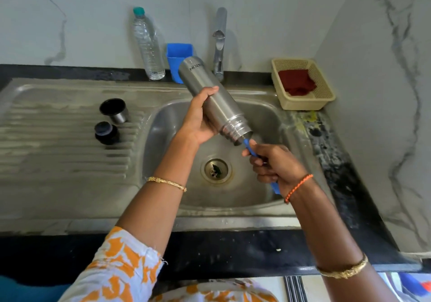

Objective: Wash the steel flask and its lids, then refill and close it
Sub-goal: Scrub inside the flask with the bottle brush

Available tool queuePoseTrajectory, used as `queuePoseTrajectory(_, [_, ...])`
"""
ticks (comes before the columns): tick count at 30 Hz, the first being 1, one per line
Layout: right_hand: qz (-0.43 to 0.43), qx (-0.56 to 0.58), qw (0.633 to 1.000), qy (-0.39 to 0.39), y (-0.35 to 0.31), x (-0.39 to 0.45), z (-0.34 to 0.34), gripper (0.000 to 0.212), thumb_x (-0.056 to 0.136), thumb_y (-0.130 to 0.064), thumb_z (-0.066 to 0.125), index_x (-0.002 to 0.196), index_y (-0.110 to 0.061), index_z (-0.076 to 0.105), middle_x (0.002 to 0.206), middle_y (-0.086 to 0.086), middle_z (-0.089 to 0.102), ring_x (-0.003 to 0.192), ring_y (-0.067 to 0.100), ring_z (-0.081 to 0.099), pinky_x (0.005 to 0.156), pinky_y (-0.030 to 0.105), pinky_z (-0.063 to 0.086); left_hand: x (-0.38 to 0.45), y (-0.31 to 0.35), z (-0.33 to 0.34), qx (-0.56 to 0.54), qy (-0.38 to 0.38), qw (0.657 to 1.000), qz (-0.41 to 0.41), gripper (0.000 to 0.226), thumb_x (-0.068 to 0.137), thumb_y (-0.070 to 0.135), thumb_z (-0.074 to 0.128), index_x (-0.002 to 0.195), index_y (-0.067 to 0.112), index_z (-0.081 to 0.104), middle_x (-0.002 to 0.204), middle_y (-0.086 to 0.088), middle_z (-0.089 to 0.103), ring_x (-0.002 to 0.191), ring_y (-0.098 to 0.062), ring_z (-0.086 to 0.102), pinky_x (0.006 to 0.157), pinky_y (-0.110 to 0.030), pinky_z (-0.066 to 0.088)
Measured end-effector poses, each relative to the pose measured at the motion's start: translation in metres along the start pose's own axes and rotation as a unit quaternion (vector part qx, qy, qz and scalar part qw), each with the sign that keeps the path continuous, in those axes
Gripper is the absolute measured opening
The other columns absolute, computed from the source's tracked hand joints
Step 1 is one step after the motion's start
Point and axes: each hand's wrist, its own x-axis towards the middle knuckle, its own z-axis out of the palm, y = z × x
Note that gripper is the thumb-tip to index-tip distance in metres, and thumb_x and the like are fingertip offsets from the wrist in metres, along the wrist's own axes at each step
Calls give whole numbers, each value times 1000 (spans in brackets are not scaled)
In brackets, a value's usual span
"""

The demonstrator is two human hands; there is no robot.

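The flask (211, 96) is held in the air over the sink (163, 124), tilted, its long axis running from upper left to lower right. Its closed base points up and away toward the wall, and its threaded open mouth points down and toward the person, above the basin. The left hand (198, 120) grips the flask around its middle, thumb on the upper side and fingers wrapped under it. A blue brush handle (248, 146) enters the mouth along nearly the same axis; the brush head is hidden inside. The right hand (272, 164) is curled tight around this handle just below the mouth, and the handle's blue end shows again by the wrist. On the ribbed drainboard to the left stand the two lids, apart from the flask: a steel cup lid (114, 110), open side up, and just in front of it a black stopper (106, 132). The drain (217, 170) lies below the hands. At the back on the dark desk (338, 157) stand a water bottle (147, 45) with a green cap, a blue cup (178, 59) just behind the flask's base, and the tap (219, 43). To the right sits a beige basket (324, 85) holding a red cloth (296, 82).
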Motion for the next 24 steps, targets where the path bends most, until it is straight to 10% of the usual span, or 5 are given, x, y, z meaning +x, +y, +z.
queuePoseTrajectory(5, [-151, -147, 963, 166, 25, 0, -9, 28, 89, -20, 62, 62, -16, 67, 41, -9, 43, 33, 4, 32, 36, 14, 25, -2, 1, -13, 93, 31, 994, -46, 58, 78, 33, 75, 128, 17, 50, 120, -12, 59, 106, -26, 62, 81, -42, 56])
queuePoseTrajectory(11, [-416, -450, 749, 255, 56, 2, 8, 18, 85, -18, 59, 89, -6, 72, 63, 6, 61, 51, 14, 52, 50, 17, 35, 7, 4, 6, 93, 93, 991, -11, 76, 64, 36, 87, 125, 10, 50, 111, -12, 66, 97, -27, 66, 79, -44, 57])
queuePoseTrajectory(15, [-119, -55, 987, 93, 29, 7, 22, 17, 91, -17, 57, 86, -6, 68, 51, -3, 40, 34, 4, 30, 35, 16, 23, 14, 8, 4, 46, 65, 997, -23, 65, 73, 37, 80, 124, 9, 52, 107, -13, 66, 98, -27, 66, 87, -45, 55])
queuePoseTrajectory(19, [48, 145, 985, -75, 10, -2, 4, 20, 82, -24, 53, 86, -6, 60, 53, -4, 31, 33, 0, 21, 30, 9, 13, 12, 16, -14, -2, -11, 999, -38, 57, 78, 39, 74, 122, 10, 52, 106, -12, 66, 103, -29, 65, 90, -49, 54])
queuePoseTrajectory(24, [-73, -6, 993, 89, 30, 6, 20, 17, 89, -16, 60, 80, -5, 70, 50, -2, 37, 35, 4, 26, 34, 13, 22, 8, 13, -31, 108, 49, 990, -77, 78, 69, 50, 78, 131, 15, 47, 115, -10, 65, 104, -26, 65, 83, -46, 52])
